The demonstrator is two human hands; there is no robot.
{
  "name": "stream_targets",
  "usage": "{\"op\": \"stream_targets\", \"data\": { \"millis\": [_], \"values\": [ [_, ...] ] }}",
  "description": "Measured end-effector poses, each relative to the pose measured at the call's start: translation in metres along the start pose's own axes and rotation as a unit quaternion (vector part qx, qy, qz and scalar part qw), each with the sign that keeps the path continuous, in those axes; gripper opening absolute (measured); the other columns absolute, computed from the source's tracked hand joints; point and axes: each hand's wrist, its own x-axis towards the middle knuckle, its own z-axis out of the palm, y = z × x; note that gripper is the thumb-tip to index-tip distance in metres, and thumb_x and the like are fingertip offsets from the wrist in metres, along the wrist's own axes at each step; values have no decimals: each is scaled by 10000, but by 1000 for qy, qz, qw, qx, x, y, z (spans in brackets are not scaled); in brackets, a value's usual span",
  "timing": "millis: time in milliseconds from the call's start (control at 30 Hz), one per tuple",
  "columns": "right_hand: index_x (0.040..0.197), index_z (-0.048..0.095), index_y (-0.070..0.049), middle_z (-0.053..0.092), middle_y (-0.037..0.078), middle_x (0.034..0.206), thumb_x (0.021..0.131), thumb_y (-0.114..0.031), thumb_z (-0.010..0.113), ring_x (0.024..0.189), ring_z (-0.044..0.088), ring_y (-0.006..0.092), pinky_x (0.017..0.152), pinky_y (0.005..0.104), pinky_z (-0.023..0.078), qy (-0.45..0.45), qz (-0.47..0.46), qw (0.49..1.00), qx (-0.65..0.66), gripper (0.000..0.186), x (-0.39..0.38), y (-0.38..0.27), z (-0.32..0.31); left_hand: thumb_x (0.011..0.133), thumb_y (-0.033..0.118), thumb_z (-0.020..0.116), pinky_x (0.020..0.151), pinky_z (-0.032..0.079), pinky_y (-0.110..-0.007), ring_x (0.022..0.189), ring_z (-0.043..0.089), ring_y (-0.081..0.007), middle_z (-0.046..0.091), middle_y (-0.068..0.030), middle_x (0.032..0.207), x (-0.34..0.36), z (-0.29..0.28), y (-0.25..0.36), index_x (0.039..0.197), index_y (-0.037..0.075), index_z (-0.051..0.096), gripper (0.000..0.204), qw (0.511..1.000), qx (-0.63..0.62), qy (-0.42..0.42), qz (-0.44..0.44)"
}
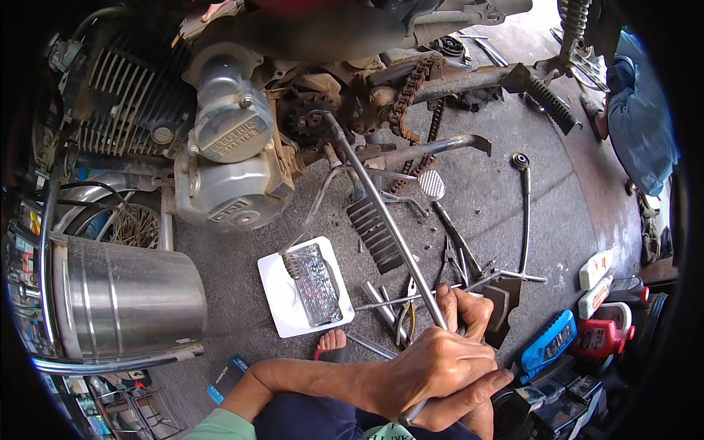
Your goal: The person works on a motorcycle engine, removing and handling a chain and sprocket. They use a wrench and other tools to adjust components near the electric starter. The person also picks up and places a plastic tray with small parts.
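Left hand (436, 374) and right hand (471, 314) gripped bar (386, 218), far end at sprocket (298, 117), hands' 11 o'clock. Chain (402, 110) hung at 12, seemingly freed; sprocket sat mounted, loosening apparently unfinished.

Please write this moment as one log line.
left hand: closed on bar; right hand: at bar, partly hidden; bar tip: at sprocket; chain: hanging

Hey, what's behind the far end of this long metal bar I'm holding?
Behind the bar at that end, a dark toothed sprocket shows; the patch directly behind the tip is covered.
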Motion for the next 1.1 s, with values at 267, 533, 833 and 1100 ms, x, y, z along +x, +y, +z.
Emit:
{"op": "stream_targets", "data": {
  "millis": [267,533,833,1100],
  "values": [
    [532,422,26,340,106,443,912,-83,631,372,285,196,407,377,240,-8,9,1000,25,447,-1,-4,10,956,141,534,550,422,-412,575,589,-344,529,-160,611,-6,-4,3,642,-18,498,353,999,4,6,-35],
    [923,554,-52,514,82,843,840,-67,770,854,513,236,709,362,380,59,42,997,-10,232,-32,8,7,981,168,505,597,438,-418,599,603,-352,547,-165,610,-1,-6,9,649,-27,499,385,999,-31,-2,-33],
    [651,435,-16,359,75,586,883,-86,685,516,319,168,522,345,265,27,15,999,-11,348,-15,1,7,959,143,533,600,433,-426,586,603,-360,562,-172,611,1,-7,12,655,-37,521,354,999,-19,-10,-48],
    [914,567,-23,526,75,840,821,-75,769,761,508,216,708,336,394,81,2,995,-58,229,-33,8,7,957,154,543,601,427,-412,613,605,-343,567,-166,629,-2,-5,8,656,-12,526,344,998,-21,-7,-59]
  ]
}}
